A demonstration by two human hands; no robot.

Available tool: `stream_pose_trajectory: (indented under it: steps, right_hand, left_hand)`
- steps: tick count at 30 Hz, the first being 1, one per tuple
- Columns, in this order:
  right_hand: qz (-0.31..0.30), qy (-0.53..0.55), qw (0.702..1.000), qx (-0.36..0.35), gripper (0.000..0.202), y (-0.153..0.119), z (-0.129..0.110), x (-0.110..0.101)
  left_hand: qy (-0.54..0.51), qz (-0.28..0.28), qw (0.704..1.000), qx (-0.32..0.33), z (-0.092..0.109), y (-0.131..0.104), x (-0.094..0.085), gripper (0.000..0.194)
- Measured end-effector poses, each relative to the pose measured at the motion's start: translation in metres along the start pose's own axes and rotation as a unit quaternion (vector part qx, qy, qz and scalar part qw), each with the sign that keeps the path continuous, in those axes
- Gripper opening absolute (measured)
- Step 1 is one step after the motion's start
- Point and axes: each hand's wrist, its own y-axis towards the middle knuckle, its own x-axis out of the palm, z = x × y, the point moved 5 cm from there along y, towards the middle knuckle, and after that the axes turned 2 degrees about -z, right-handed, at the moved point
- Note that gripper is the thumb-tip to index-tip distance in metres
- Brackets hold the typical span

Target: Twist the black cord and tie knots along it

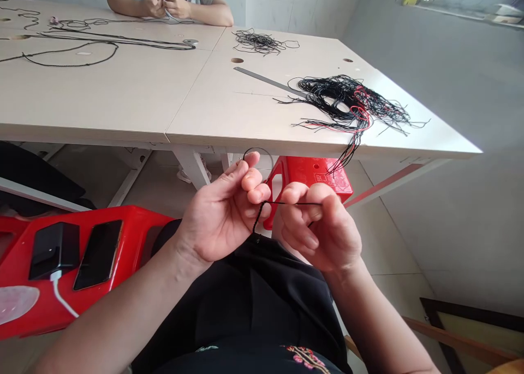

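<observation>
My left hand is above my lap, its thumb and fingers pinching a thin black cord. One loop of the cord curves up past the fingertips, and a thicker, knotted-looking length hangs below the fingers. Facing it, my right hand grips the cord too, with a straight stretch running taut between both hands. Fingers hide part of the cord, so how it is tied cannot be made out.
Ahead, a pale table bears a bundle of black and red cords, a metal ruler and loose black cords. Another person sits opposite. Red stools hold a phone and black charger.
</observation>
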Motion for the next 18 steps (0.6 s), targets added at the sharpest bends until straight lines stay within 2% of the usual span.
stream_pose_trajectory:
  steps: [3,7,13,18]
  right_hand:
    - [-0.023,0.109,0.994,-0.005,0.034,0.004,-0.003,0.007]
    - [-0.001,0.105,0.994,0.016,0.038,0.004,-0.004,0.008]
    - [0.013,0.084,0.995,0.061,0.031,-0.008,0.004,0.013]
    - [0.066,0.063,0.992,0.091,0.035,-0.018,0.008,-0.002]
  left_hand:
    - [0.036,-0.023,0.999,0.008,0.003,-0.002,0.005,0.028]
    - [0.159,-0.05,0.983,0.07,0.012,-0.009,0.014,0.051]
    - [0.212,0.021,0.972,0.095,0.014,-0.013,0.012,0.05]
    - [0.196,0.08,0.973,0.089,0.013,-0.008,-0.005,0.051]
